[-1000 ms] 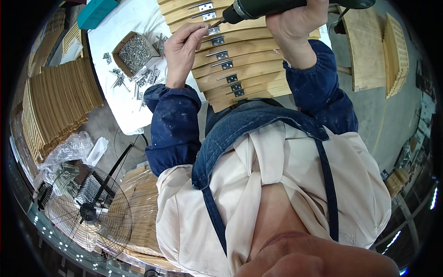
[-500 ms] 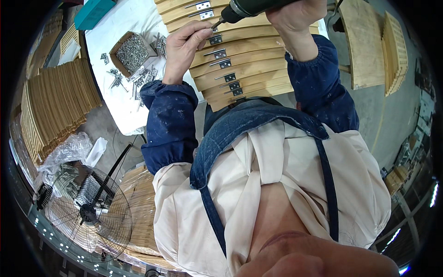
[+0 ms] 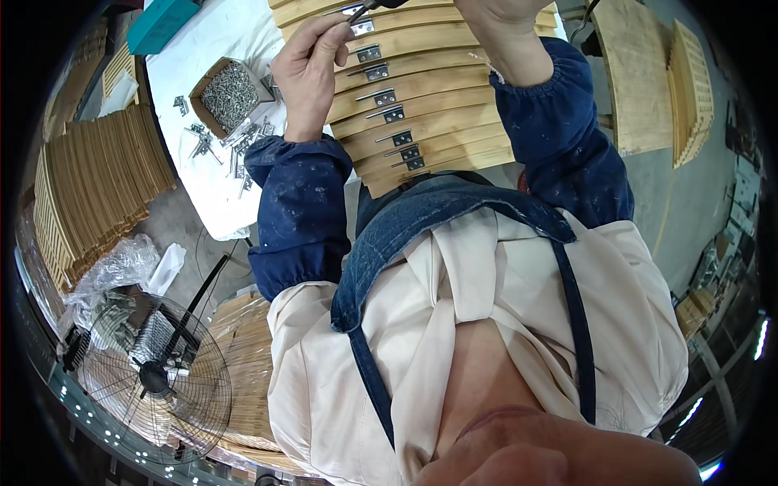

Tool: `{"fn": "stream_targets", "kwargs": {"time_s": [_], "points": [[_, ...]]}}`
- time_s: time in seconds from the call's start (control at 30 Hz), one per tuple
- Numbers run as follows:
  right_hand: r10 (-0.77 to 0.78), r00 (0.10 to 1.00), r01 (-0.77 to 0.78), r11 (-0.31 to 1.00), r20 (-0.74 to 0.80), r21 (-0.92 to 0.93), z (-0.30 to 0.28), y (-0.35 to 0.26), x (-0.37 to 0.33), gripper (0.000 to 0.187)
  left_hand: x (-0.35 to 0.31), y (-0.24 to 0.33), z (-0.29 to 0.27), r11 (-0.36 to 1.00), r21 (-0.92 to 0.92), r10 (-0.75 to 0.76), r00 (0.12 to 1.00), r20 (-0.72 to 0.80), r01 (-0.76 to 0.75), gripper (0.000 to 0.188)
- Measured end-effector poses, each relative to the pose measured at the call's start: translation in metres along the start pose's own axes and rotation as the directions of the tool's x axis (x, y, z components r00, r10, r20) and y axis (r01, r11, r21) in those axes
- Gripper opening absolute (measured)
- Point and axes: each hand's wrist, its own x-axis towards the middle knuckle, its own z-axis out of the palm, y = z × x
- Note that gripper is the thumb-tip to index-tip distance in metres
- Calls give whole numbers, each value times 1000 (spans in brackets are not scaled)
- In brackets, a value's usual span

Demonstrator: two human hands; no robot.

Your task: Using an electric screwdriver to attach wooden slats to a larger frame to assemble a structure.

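Note:
My left hand [image 3: 310,71] is closed in a pinch at the tip of a driver bit [image 3: 362,10], over a metal hinge [image 3: 361,27]. Whatever sits between those fingertips is too small to make out. At the top edge my right hand [image 3: 509,32] is closed round a power drill [image 3: 392,2]; only the drill's dark nose shows, the rest being cut off by the frame. Under both hands lies a row of overlapping light wooden slats [image 3: 442,85]. Several small hinges with pins, such as a dark hinge [image 3: 375,72], are lined up along the slats.
Left of the slats, a cardboard box [image 3: 199,113] full of screws [image 3: 230,91] stands on a white-covered table [image 3: 198,182], with loose hinges [image 3: 204,142] beside it. Stacked wooden panels [image 3: 101,174] and a fan [image 3: 154,377] are further left. A wooden board [image 3: 644,89] stands at right.
Both hands and the drill have moved up and slightly left, from one hinge to one farther along the row. Most of the drill has left the frame.

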Motion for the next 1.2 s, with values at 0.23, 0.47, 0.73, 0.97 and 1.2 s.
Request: {"fn": "stream_targets", "kwargs": {"time_s": [0.23, 0.47, 0.73, 0.97, 1.2], "points": [[-41, 998, 46, 987, 37, -152, 14, 14, 11, 31, 24, -16, -13, 954, 196, -248, 964, 99, 226, 18], [-25, 999, 31, 957, 27, -288, 6, 45, 7, 28, 50, -8, -8, 891, 426, -283, 928, 242, 160, 20], [17, 998, 3, 939, 56, -344, 1, 62, 1, 20, 57, -27, -13, 714, 670, -58, 936, 346, -203, 15], [54, 999, -48, 937, 6, -345, 5, 66, -2, 20, 56, -28, -14, 684, 704, -81, 940, 331, -189, 15], [39, 998, -17, 933, 54, -360, 1, 66, -2, 14, 53, -29, -11, 680, 709, -68, 946, 317, -189, 15]]}}
